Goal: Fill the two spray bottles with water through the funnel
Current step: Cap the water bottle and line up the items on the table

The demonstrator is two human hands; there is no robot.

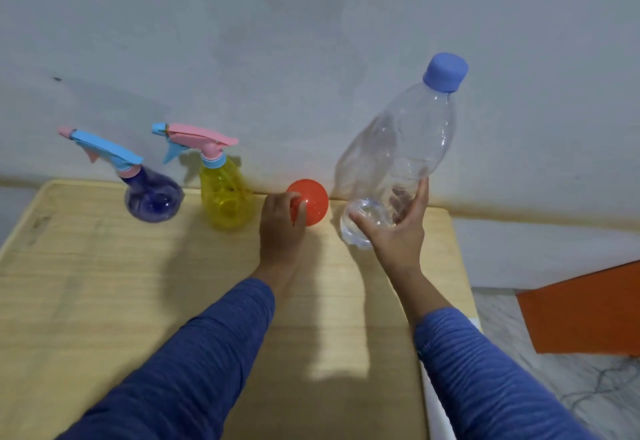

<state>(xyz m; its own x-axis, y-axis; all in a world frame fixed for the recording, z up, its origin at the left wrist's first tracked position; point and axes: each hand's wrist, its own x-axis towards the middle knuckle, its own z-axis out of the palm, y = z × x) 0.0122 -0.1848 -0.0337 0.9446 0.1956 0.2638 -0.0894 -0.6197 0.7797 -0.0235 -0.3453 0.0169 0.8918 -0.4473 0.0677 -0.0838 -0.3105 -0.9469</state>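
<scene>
Wooden table (104, 301) against grey wall (242, 41), left grip (281, 219) pinching funnel (311, 201), right grip (394, 228) holding water bottle (398, 159)

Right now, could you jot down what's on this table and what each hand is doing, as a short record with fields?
surface: light wooden table
far left: purple spray bottle, trigger head on
next to it: yellow spray bottle, trigger head on
middle: red plastic funnel
left hand: gripping the funnel
right: clear plastic water bottle, blue cap on, tilted
right hand: holding the water bottle near its base
filling: not begun
</scene>
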